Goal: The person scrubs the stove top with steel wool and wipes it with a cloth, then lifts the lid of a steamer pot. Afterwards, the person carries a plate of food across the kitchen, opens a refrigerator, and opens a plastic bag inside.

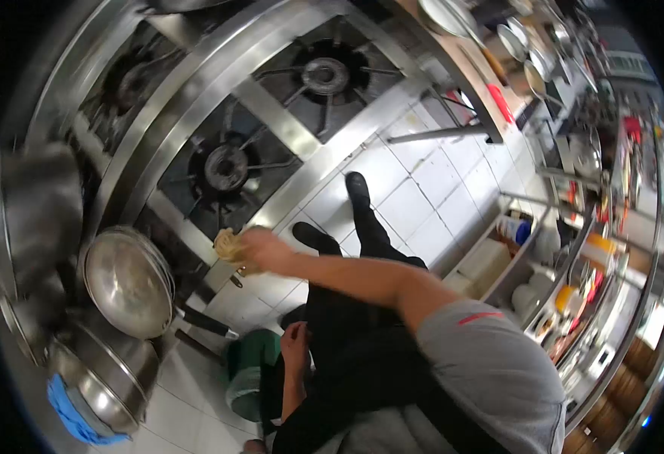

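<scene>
Cloth (227,246) pinched in right hand (260,250) at stove's (279,121) edge; wiping looks unfinished; left hand's (295,346) grip can't be told.

a: what did the right hand (262,250) have?

b: a pale, crumpled wad (228,245), gripped toward nine o'clock, at the front edge of the stove (279,117). i couldn't tell whether it touched the steel.

a: and the left hand (295,348)?

b: it hung between six and seven, its digits curled, near a green bucket (252,352) at seven. whether it held anything was unclear.

a: where were the burners?

b: one burner (224,168) sat at ten, another burner (324,76) at twelve.

a: what else was around?

b: stacked pans (124,284) between eight and nine, a blue cloth (71,412) near eight, and white bowls (530,296) at four.
</scene>
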Available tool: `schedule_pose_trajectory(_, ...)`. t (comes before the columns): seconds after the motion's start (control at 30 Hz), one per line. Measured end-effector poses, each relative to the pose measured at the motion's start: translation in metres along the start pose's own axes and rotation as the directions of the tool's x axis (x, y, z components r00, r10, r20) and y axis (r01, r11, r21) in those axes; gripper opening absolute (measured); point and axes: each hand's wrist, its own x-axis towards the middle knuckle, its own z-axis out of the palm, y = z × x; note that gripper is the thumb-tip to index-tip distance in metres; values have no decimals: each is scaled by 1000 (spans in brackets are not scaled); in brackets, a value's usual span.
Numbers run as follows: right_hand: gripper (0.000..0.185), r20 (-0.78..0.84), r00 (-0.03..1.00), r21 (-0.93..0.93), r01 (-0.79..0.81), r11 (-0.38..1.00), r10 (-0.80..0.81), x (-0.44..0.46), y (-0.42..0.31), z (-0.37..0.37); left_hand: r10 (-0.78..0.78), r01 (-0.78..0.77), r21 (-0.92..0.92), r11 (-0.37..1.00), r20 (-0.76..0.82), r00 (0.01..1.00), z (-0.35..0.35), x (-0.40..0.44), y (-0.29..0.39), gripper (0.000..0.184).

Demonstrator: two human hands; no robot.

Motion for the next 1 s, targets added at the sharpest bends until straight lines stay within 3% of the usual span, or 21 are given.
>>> schedule_pose_trajectory(0.07,30,-39,997,-139,57,989,-63,-28,77,-91,-31,28,75,997,34,999,2,6,25,18)
schedule_pose_trajectory(0.1,27,-131,991,-154,-16,988,-4,-45,128,-141,-47,41,113,993,44,998,4,7,35,18)
schedule_pose_trajectory(0.17,22,-406,911,-472,-280,836,76,-57,209,-256,35,-52,203,978,87,996,0,24,25,19)
schedule_pose_trajectory(0.2,30,-563,704,-174,-612,771,432,-49,191,-320,75,-103,258,961,119,990,-3,33,26,19)
schedule_pose_trajectory(0.23,24,-623,753,-298,-478,827,211,-58,240,-363,55,-99,320,942,144,988,-3,34,39,19)
schedule_pose_trajectory(0.27,20,-736,633,-129,-480,868,241,-55,273,-388,34,-93,381,920,159,987,0,33,55,20)
schedule_pose_trajectory(0.3,22,-769,484,191,-450,872,418,-46,290,-402,12,-86,440,894,167,986,4,34,68,20)
schedule_pose_trajectory(0.33,25,-778,396,300,-447,843,488,-35,284,-402,14,-110,452,885,210,978,3,37,77,21)
schedule_pose_trajectory(0.4,34,-861,282,343,-295,892,424,-21,259,-360,-34,-109,558,823,240,970,13,40,103,21)
schedule_pose_trajectory(0.43,33,-806,156,503,-326,801,570,-15,238,-318,-60,-108,604,790,251,966,14,38,114,21)
schedule_pose_trajectory(0.47,35,-847,42,460,-441,771,529,-11,199,-265,-96,-87,625,776,253,963,12,45,115,22)
schedule_pose_trajectory(0.53,45,-674,61,697,-277,661,736,-9,115,-154,-118,-88,621,779,283,952,16,48,124,22)
schedule_pose_trajectory(0.57,50,-667,114,707,-213,674,736,-10,92,-88,-133,-81,618,782,293,947,14,48,129,22)
schedule_pose_trajectory(0.6,48,-568,204,766,-224,603,797,-15,74,-27,-159,-73,587,806,334,929,12,51,131,23)
schedule_pose_trajectory(0.63,45,-441,286,815,-269,513,850,-22,57,-33,-177,-76,646,760,318,931,20,52,142,23)
schedule_pose_trajectory(0.67,42,-301,383,838,-331,433,874,-28,45,-50,-183,-75,681,728,299,937,27,47,149,23)
schedule_pose_trajectory(0.8,34,-522,354,725,-296,623,776,-30,145,-207,-199,-55,718,694,265,944,31,55,150,23)
schedule_pose_trajectory(0.83,31,-576,220,712,-339,615,788,-27,175,-265,-196,-54,730,681,254,947,34,56,148,23)
schedule_pose_trajectory(0.9,30,-571,158,774,-223,593,806,-20,246,-369,-191,-43,686,726,261,946,43,52,146,23)
schedule_pose_trajectory(0.93,36,-767,117,595,-236,768,630,-14,286,-398,-185,-39,663,748,266,946,47,50,146,23)
schedule_pose_trajectory(1.0,35,-755,49,632,-209,746,654,-2,299,-397,-158,-55,682,730,245,956,55,47,146,23)
